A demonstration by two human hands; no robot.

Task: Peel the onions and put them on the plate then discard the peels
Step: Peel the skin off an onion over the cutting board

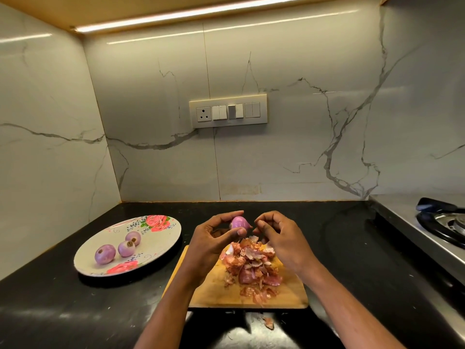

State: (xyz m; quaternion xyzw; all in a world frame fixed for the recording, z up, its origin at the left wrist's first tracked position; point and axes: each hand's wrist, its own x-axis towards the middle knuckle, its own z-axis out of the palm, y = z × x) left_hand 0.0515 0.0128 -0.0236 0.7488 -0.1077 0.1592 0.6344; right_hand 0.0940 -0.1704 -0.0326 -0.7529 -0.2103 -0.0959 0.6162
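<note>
Black stone counter [75,311] runs along the near edge, speckled with small crumbs, and one stray scrap of reddish onion skin [268,323] lies on it just in front of a rectangular light wooden cutting board [214,290]. On the board sits a loose heap of pink and brown papery onion peels [253,267]. Above the far end of that heap the left hand [214,241] holds a small, glossy purple peeled onion [239,222] between thumb and curled fingers, clear of the board. The right hand [276,235] is just beside it, fingers bent with the tips drawn together near the onion's pointed end; whether they pinch a bit of skin I cannot tell. To the left of the board, an oval cream plate with pink rose print [161,238] carries three peeled purple onions [105,253], close together. At far right is the edge of a steel gas stove [440,222]. Beyond, a white veined marble wall bears a cream switch panel [228,111].
</note>
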